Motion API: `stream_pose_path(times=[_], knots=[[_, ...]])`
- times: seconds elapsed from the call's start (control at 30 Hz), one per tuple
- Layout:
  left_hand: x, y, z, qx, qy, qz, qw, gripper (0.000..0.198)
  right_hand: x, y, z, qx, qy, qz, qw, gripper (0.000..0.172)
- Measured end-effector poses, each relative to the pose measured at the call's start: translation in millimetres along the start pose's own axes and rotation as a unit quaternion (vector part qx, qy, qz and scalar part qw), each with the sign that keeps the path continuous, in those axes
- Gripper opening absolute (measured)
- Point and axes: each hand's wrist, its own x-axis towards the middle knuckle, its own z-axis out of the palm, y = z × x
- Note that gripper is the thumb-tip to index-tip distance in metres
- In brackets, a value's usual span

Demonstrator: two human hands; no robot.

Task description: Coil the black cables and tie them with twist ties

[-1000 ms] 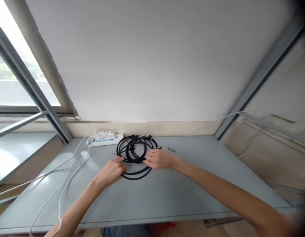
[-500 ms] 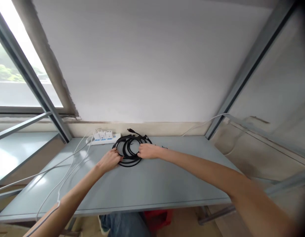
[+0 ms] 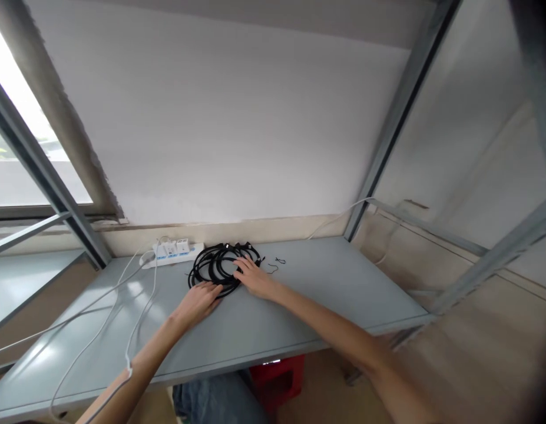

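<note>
A black cable point(image 3: 204, 254) lies on the table in several overlapping loops, with its plugs bunched along the far side. My left hand point(image 3: 201, 299) rests on the near left edge of the coil, fingers laid flat over the loops. Across the coil's right side, my right hand point(image 3: 254, 277) touches the loops with its fingers spread. Parts of the cable are hidden under both hands. To the right of the coil lie two thin black ties, one looped tie point(image 3: 280, 260) and one bent tie point(image 3: 273, 269).
A white power strip point(image 3: 178, 257) with white adapters stands left of the coil by the wall. White cords point(image 3: 116, 287) run over the grey table point(image 3: 299, 312), one across my left forearm. Metal posts point(image 3: 383, 147) rise at both sides. A red stool point(image 3: 277, 383) is below.
The loops lie flatter and more spread out. My right hand has gone from gripping the cable to spread fingers; my left fingers have flattened. The camera view has shifted, showing the ties.
</note>
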Motion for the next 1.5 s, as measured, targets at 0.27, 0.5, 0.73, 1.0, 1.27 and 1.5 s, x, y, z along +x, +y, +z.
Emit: stream_pose_path(times=[0.27, 0.5, 0.73, 1.0, 1.27, 1.5], knots=[[39, 15, -0.5, -0.005, -0.017, -0.083, 0.996, 0.051, -83, 60, 7, 0.064, 0.229, 0.373, 0.897, 0.043], [59, 28, 20.1, 0.027, -0.014, -0.143, 0.989, 0.058, -101, 95, 19, 0.031, 0.101, 0.542, 0.834, 0.024], [51, 36, 17.4, 0.000, -0.014, -0.145, 0.989, 0.062, -102, 96, 25, 0.020, 0.053, 0.528, 0.847, 0.010], [37, 37, 16.5, 0.057, 0.210, -0.045, 0.975, 0.045, -114, 111, 33, 0.077, 0.141, 0.525, 0.836, 0.012], [30, 32, 22.3, 0.078, 0.307, 0.112, 0.942, 0.033, -115, 105, 26, 0.065, 0.120, 0.490, 0.861, 0.023], [29, -5, 21.6, 0.087, 0.257, 0.204, 0.941, 0.039, -115, 104, 26, 0.087, 0.122, 0.489, 0.859, 0.017]])
